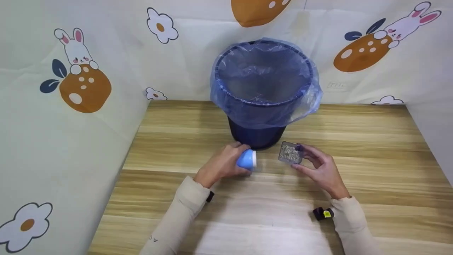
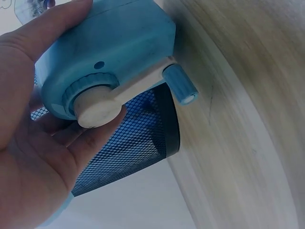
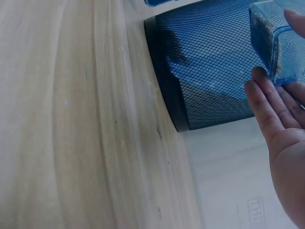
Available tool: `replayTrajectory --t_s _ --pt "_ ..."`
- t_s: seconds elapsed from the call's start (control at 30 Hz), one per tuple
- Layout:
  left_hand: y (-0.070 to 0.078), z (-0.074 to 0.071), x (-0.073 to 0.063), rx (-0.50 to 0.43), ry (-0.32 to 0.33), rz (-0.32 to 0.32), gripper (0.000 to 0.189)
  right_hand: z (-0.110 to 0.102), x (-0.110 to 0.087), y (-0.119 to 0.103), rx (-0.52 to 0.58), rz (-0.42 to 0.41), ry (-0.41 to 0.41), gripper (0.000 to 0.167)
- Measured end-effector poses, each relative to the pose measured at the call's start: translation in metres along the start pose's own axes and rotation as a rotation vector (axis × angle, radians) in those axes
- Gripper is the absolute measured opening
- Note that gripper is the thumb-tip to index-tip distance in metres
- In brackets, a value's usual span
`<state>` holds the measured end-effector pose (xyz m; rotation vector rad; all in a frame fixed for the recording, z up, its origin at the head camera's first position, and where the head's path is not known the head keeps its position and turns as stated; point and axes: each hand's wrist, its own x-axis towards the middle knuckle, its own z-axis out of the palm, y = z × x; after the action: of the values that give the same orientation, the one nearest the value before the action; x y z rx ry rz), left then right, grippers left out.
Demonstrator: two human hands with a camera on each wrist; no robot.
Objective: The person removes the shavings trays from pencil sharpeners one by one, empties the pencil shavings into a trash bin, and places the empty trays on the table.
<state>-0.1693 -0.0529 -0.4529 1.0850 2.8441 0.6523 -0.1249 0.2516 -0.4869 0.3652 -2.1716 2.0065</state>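
Observation:
My left hand (image 1: 223, 163) grips a blue crank pencil sharpener (image 2: 119, 36) just in front of the bin. In the left wrist view the sharpener's off-white crank arm (image 2: 143, 81) with its blue knob (image 2: 179, 85) points away from the palm. To the right, my right hand (image 1: 325, 170) holds a small clear drawer (image 3: 263, 45) between thumb and fingers. Grey-brown shavings (image 1: 289, 153) lie inside this drawer, whose open side faces up toward the head view. Drawer and sharpener are apart, with a short gap between them.
A dark mesh waste bin (image 1: 257, 136) lined with a translucent blue bag (image 1: 263, 115) stands at the back of the wood-grain table (image 1: 170, 148). Behind it hangs a pale wall covering (image 1: 198, 63) printed with rabbits and flowers.

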Motion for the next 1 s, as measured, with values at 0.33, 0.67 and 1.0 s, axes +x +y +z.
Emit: replayTrajectory --t_s 0.33,0.67,1.0 --pt "-0.002 0.005 0.002 -0.027 -0.015 -0.017 0.068 -0.007 -0.003 0.003 0.051 0.012 0.036 0.063" --pt "-0.002 0.01 0.002 0.016 -0.003 -0.03 0.066 -0.019 0.0 -0.001 -0.001 0.035 0.073 0.064" --pt "0.002 0.012 0.004 0.025 -0.006 -0.053 0.068 -0.034 0.0 -0.003 -0.041 0.059 0.102 0.064"
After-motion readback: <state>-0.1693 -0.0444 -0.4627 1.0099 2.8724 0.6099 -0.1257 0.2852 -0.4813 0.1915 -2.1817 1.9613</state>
